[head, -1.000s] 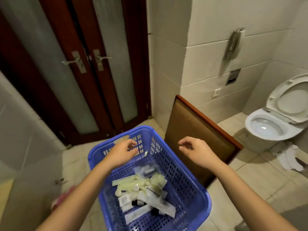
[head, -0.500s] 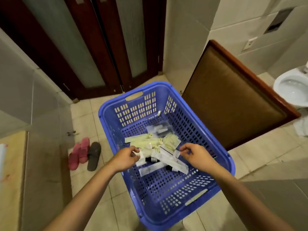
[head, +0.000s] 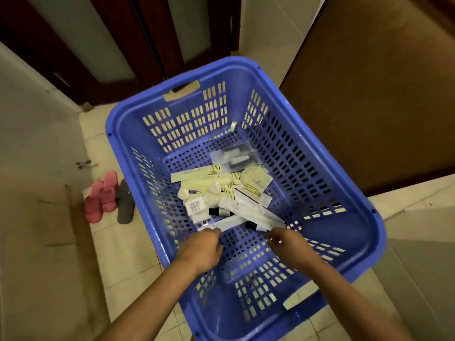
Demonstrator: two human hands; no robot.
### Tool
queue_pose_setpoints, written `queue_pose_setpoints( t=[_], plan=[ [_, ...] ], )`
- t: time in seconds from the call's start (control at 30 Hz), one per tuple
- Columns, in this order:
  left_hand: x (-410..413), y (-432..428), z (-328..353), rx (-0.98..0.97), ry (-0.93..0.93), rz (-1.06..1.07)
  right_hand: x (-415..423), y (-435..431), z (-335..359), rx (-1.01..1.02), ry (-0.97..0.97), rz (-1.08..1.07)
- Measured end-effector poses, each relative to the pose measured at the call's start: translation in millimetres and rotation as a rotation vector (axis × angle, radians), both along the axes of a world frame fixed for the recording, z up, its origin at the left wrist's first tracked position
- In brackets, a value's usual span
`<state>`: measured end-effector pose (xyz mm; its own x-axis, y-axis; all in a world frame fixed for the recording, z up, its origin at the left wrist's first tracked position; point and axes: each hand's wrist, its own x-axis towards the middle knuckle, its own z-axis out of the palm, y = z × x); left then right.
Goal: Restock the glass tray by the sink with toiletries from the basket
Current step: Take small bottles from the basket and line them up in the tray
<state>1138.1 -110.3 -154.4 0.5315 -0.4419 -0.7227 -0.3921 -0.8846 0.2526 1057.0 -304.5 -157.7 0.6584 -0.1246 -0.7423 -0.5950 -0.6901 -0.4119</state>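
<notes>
**While both hands work the heap, small things can slip**

Because the toiletries (head: pixel 229 193) lie loosely on one another at the middle of the basket (head: pixel 359 252), a quick pull will likely drag neighbours along. A thin packet could also snag in the slotted floor. The left hand (head: pixel 204 249) is at 7 o'clock of the heap and the right hand (head: pixel 288 244) at 5 o'clock. Both have curled fingers at its near edge, but I cannot tell whether either holds anything.

Neither the glass tray nor the sink is in view, so a carry lies ahead. Overfull hands may drop pieces on the tiled floor, and the dark bottle (head: pixel 219 212) looks smooth and apt to slide out.

A cream sachet (head: pixel 257 183) at 1 o'clock carries a line of print and a white box (head: pixel 195 207) at 8 o'clock a printed block. Both are too small to read, and no brand is legible.
</notes>
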Motion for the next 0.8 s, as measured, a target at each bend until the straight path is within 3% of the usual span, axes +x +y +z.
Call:
queue_pose_setpoints(
  t=[0.17, 0.27, 0.33, 0.43, 0.5, 0.6, 0.8],
  plan=[
    [8, -43, -43, 0.105, 0.098, -0.021, 24, 5, -56, -0.001, 0.046, 0.034],
    [8, -69, -73, 0.125, 0.159, 0.154, 32, 11, -87, -0.042, 0.117, 0.076],
    [5, -80, -87, 0.109, 0.223, 0.379, 35, 13, -97, -0.101, 0.163, 0.111],
    [3, -87, -112, -0.024, 0.410, 0.945, 41, 11, -114, -0.144, 0.225, 0.172],
    [1, -83, -125, -0.047, 0.382, 1.160, 44, 7, -124, -0.187, 0.222, 0.176],
    [-2, -74, -137, -0.012, 0.254, 1.165, 47, -1, -131, -0.249, 0.176, 0.100],
    [9, -64, -157, -0.082, 0.287, 1.319, 47, -18, -139, -0.175, 0.174, 0.015]
  ],
)
